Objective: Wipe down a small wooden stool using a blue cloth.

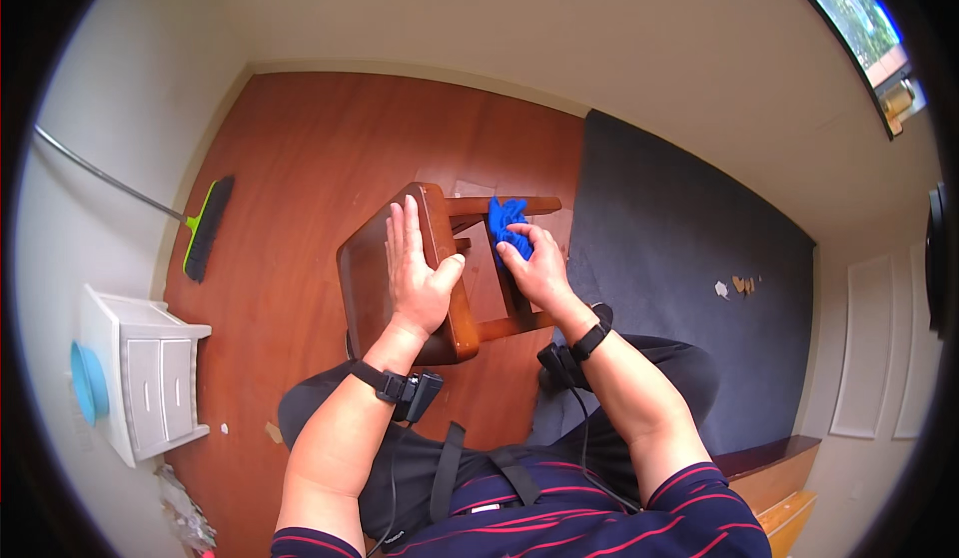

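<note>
A brown wooden stool (367, 273) lies tipped on its side on the floor in front of me, its seat to the left and its legs pointing right. My left hand (421, 281) holds the edge of the seat, with straight fingers along the seat's top and the thumb over its rim. In my right hand (538, 262) is a crumpled blue cloth (509, 221), pressed on the crossbar between two of the legs. Part of the cloth also reaches the far leg (543, 204). The fingertips of the right hand are partly buried in the cloth.
A broom (206, 228) leans at the left wall. Near it stands a small white cabinet (157, 389) with a blue basin (90, 383) on top. Dark grey matting (689, 243) covers the right floor, with paper scraps (742, 285) on it. Wooden furniture (779, 468) stands at the lower right.
</note>
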A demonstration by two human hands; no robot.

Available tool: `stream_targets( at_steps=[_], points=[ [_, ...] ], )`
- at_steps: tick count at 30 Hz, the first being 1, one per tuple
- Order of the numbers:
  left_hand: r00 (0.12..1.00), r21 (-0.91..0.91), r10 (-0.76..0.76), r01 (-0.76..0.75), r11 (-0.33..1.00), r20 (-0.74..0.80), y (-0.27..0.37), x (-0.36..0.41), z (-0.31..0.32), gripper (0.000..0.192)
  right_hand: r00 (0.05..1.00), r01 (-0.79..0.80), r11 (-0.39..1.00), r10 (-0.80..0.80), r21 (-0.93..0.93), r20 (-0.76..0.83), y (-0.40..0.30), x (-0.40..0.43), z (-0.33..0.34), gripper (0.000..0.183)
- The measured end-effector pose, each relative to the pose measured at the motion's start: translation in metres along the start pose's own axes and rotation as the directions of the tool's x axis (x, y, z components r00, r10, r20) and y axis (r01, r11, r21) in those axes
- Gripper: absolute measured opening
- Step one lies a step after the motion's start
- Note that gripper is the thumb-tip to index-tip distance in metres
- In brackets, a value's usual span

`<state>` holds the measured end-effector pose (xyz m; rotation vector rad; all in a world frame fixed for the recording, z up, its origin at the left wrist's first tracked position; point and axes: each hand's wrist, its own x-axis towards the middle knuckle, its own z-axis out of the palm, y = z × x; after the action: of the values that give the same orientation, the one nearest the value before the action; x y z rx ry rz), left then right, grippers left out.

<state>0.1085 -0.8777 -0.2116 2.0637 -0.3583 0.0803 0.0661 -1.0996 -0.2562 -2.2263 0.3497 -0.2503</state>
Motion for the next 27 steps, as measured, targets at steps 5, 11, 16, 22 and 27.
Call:
stream_targets(
  at_steps=[5,11,16,22,27],
  points=[
    [1.0,0.012,-0.004,0.003,1.0,0.025,0.007,0.0,0.0,0.099,0.997,-0.004,0.989,0.016,0.148,-0.075,-0.017,0.004,-0.004,0.043],
    [1.0,-0.038,-0.002,0.003,0.999,0.03,0.005,0.001,0.003,0.085,0.979,0.077,0.841,-0.166,0.535,0.119,-0.062,0.031,0.031,0.046],
    [1.0,-0.027,-0.015,0.015,1.0,0.01,0.006,-0.003,0.0,0.085,0.988,0.154,0.969,-0.152,0.193,-0.023,-0.047,0.034,0.027,0.039],
    [1.0,0.06,0.012,-0.011,0.998,-0.017,0.013,-0.003,-0.002,0.088,0.979,0.058,0.782,0.077,0.621,-0.188,-0.043,0.066,0.009,0.039],
    [0.999,0.064,0.034,-0.033,0.997,-0.013,0.014,-0.001,0.003,0.087,0.989,0.14,0.979,-0.144,-0.147,-0.015,-0.015,0.08,0.007,0.04]
  ],
)
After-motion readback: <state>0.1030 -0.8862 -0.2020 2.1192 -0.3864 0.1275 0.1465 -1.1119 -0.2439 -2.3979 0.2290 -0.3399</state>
